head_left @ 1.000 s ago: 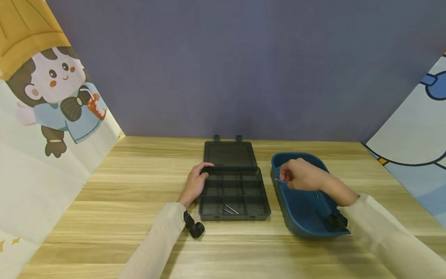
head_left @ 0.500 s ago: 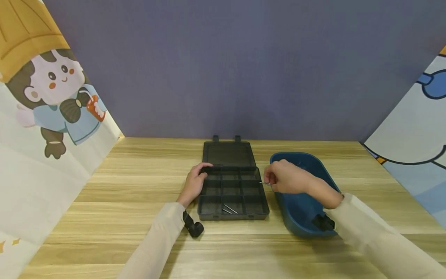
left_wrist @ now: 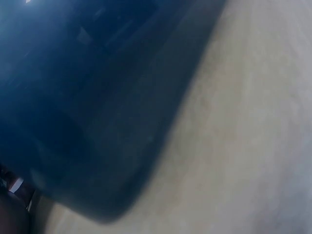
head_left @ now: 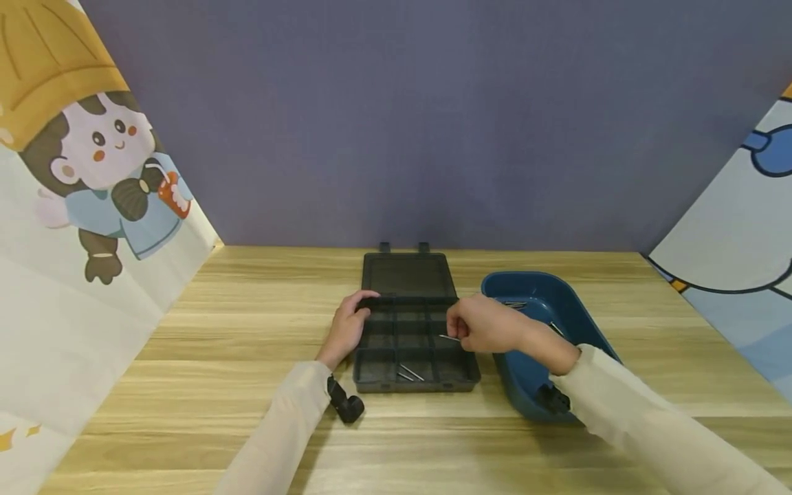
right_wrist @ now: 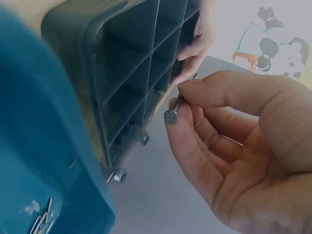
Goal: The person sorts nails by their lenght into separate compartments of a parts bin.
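My right hand (head_left: 489, 323) pinches a nail (right_wrist: 171, 116) between thumb and forefinger, its checkered head facing the right wrist camera. In the head view, this nail overlaps the right-hand compartments of a dark translucent compartment box (head_left: 396, 386). My left hand (head_left: 345, 326) grips the box's back left corner, with the thumb over the left rim. Two nails (head_left: 411, 372) lie in the front middle compartment. Right of the box stands a blue bin (head_left: 526, 399), partly hidden by my right forearm, with several more nails (right_wrist: 44, 217) on its floor.
The box's lid (head_left: 408, 273) is folded back flat on the wooden table (head_left: 260, 302), towards a dark grey panel (head_left: 396, 124). Cartoon-printed panels flank the table. A blurred blue bin wall (left_wrist: 97, 122) fills much of the left wrist view.
My right hand has carried the nail leftward out of the blue bin to over the right side of the compartment box. My left hand has stayed at the box's corner.
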`<state>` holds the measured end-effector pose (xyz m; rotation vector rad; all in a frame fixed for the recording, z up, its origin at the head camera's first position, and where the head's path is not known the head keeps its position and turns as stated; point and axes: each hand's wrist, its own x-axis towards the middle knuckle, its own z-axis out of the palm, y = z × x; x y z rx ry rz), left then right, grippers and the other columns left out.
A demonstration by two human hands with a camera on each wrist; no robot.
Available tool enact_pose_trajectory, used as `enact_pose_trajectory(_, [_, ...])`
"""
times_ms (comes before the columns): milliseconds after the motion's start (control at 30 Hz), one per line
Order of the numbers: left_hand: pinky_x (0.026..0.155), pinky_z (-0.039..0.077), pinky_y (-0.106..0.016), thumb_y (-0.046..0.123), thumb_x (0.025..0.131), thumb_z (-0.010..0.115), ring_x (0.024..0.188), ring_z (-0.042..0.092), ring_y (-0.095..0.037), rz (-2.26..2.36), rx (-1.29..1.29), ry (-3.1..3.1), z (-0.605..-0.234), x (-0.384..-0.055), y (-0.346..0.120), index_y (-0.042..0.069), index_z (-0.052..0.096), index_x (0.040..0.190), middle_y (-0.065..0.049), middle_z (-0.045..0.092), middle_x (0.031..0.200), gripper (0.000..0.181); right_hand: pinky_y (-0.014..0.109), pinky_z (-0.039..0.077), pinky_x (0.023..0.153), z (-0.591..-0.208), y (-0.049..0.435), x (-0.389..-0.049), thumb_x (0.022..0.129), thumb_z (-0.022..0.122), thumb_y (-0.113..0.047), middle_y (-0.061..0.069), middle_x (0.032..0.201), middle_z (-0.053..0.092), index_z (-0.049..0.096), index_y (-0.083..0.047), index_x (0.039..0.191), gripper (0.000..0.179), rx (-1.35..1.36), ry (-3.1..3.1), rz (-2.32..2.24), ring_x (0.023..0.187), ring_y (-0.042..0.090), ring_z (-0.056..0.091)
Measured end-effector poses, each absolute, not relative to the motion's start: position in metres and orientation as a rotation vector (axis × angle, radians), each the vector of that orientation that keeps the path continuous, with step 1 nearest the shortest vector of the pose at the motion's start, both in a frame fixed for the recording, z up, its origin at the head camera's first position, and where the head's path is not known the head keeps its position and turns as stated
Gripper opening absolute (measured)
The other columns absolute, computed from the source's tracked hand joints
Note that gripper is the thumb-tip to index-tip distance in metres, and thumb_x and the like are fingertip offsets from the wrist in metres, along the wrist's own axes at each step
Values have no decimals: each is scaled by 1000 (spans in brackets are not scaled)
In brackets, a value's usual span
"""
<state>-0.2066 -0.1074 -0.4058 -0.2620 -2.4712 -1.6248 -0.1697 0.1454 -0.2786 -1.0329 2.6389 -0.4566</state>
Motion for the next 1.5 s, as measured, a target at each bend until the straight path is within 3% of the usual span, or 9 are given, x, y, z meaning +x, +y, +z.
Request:
enact_pose_trajectory(833, [106,32,-54,-1,87,44,128,42,-37,-1634,-241,-2461,-406,-205,-107,4,62,119,-23,52,133,37,21,43,57,-293,108,-172,78,62,7,-4,72,58,67,-7,84,15,-989,2603,-512,63,8,50])
enact_pose_trajectory(1500, [105,33,-53,-4,84,45,125,45,-36,-1616,-258,-2446,-407,-208,-105,3,63,115,-21,56,128,37,24,45,55,-311,91,-169,76,63,7,-4,65,60,68,-6,76,14,-952,2620,-538,58,9,53])
